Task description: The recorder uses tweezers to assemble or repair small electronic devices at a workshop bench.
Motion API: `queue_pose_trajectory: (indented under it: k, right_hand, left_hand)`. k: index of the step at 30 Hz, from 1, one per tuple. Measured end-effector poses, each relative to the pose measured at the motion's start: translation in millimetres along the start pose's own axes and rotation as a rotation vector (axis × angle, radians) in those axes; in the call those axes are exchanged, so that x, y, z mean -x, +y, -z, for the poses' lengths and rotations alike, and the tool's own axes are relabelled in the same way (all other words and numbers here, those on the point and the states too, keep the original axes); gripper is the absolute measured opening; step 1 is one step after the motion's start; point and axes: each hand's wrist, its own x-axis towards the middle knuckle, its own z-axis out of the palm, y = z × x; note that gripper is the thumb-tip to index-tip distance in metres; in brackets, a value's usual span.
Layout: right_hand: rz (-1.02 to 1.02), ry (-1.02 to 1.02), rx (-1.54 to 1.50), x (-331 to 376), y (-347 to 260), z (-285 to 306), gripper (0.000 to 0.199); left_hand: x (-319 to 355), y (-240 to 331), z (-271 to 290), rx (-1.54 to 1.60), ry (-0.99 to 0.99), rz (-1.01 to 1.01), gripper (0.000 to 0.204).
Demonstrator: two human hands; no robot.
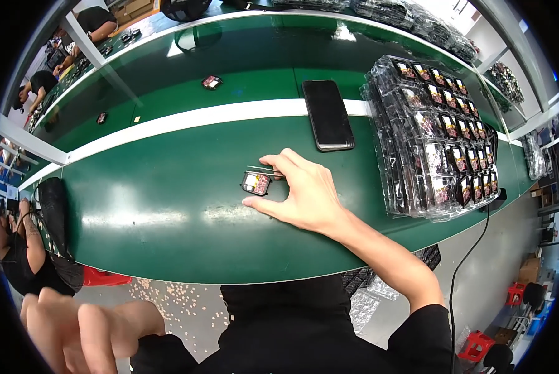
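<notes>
A small black-framed square electronic part [255, 183], with a white patch and reddish circuitry, lies on the green table. My right hand [307, 193] reaches over from the right, its thumb and forefinger spread on either side of this part. Thin metal tweezers [262, 169] are held in the same hand, their tips pointing left past the part's upper edge. Raised off the table at the lower left, my left hand [86, 330] is close to the camera with curled fingers. Whatever it may hold is hidden.
Stacked clear plastic trays [410, 143] filled with similar parts stand at the right. A black phone [328, 115] lies across the white strip. Two loose parts [212, 82] [102, 118] rest beyond it. A black bag [53, 212] and a person [33, 249] are at the left.
</notes>
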Motion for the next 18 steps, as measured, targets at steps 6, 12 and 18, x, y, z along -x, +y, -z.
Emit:
queue_pose_trajectory:
  k: [6,12,18]
  right_hand:
    - [-0.019,-0.039,0.104,5.5,8.2,2.4,0.042]
    - [0.111,0.052,0.078,19.0,10.3,1.1,0.042]
    - [0.226,0.256,0.3,66.2,-58.3,67.9,0.045]
  left_hand:
    - [-8.1,-75.5,109.9,-0.94,0.187,0.09,0.031]
    - [-21.4,-186.2,234.0,-1.722,0.332,0.364,0.065]
    - [-31.6,-216.1,266.7,-1.744,0.33,0.398,0.053]
